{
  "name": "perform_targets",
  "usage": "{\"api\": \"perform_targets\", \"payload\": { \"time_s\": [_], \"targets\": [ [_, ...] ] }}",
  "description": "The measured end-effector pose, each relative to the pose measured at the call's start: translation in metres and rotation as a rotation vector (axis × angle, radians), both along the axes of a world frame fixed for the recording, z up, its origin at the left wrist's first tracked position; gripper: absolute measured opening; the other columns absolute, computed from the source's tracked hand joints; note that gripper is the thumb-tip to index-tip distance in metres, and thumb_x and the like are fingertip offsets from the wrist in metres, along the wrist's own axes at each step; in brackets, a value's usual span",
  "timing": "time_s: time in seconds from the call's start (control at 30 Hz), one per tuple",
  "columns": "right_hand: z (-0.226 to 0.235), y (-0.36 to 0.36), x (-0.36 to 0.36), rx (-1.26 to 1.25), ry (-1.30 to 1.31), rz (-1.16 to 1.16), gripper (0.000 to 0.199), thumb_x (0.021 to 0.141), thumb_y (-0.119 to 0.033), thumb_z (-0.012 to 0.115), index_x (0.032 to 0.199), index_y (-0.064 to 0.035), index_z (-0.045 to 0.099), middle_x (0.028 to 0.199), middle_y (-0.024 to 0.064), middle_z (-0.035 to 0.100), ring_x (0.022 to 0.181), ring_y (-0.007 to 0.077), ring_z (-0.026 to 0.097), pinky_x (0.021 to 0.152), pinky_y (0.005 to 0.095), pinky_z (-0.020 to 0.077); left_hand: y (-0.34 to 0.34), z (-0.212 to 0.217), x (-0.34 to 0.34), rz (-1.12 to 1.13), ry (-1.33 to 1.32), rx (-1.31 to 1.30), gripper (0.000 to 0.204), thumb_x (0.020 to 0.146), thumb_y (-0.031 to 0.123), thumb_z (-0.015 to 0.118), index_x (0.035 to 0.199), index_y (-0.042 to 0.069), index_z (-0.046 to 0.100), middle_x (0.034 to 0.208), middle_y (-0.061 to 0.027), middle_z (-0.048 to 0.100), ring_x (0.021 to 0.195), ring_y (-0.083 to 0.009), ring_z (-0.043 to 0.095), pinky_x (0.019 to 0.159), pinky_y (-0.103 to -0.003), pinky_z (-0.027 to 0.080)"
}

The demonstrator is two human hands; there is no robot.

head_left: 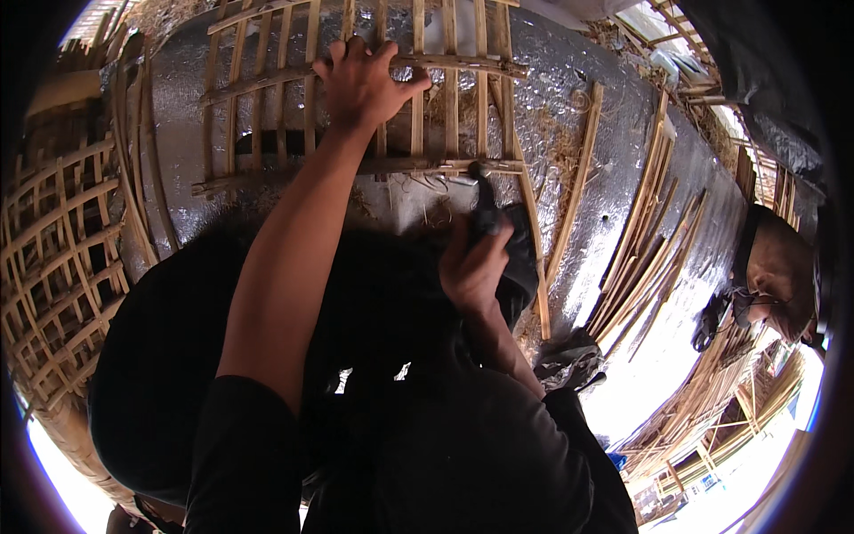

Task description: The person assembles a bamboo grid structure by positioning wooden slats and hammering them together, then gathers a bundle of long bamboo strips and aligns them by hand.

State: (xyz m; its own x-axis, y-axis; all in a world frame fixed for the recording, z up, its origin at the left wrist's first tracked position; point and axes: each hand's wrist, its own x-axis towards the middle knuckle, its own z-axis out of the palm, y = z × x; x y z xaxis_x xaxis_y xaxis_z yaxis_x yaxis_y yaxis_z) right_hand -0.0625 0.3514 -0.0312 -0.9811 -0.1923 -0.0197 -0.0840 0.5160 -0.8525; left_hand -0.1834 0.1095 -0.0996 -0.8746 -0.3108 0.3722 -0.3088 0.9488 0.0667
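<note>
A bamboo lattice frame [267, 116] of thin slats lies on a silvery foil mat [614, 133]. My left hand [360, 82] reaches forward and grips an upper cross slat of the lattice. Lower and to the right, my right hand [476, 267] is closed around a dark hand tool [486, 205]. The tool's tip touches the lower cross slat [418, 165], near its right end. My dark clothing fills the bottom of the view and hides the lattice's near edge.
Loose bamboo strips [645, 258] lie in a bundle on the mat to the right. A woven bamboo panel [58, 258] stands at the left. Another person [778, 267] sits at the far right edge. More bamboo frames [712, 427] are stacked at the lower right.
</note>
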Motion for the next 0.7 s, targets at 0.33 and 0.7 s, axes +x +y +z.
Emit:
{"api": "perform_targets", "payload": {
  "time_s": [0.33,0.7],
  "targets": [
    [0.012,-0.001,-0.02,0.428,-0.347,0.23,0.039,0.099,-0.032,0.061,0.116,-0.0002,0.049,0.098,0.0381,0.064,0.076,0.057,0.063,0.062,0.0608,0.0518,0.001,-0.002,-0.002,-0.003,0.008,0.065,0.069,0.061,0.074,0.081,0.108,0.023,0.077,0.104,-0.0077,0.069,0.11,-0.031,0.052,0.088,-0.054,0.036],
    [0.024,0.001,-0.022,0.396,-0.13,0.119,0.046,0.098,-0.03,0.063,0.127,0.002,0.046,0.091,0.0318,0.067,0.078,0.0499,0.069,0.063,0.0583,0.0551,-0.001,-0.003,-0.003,0.002,0.022,0.077,0.067,0.066,0.073,0.079,0.112,0.024,0.076,0.114,-0.0091,0.068,0.115,-0.0327,0.051,0.095,-0.058,0.036]
  ]
}}
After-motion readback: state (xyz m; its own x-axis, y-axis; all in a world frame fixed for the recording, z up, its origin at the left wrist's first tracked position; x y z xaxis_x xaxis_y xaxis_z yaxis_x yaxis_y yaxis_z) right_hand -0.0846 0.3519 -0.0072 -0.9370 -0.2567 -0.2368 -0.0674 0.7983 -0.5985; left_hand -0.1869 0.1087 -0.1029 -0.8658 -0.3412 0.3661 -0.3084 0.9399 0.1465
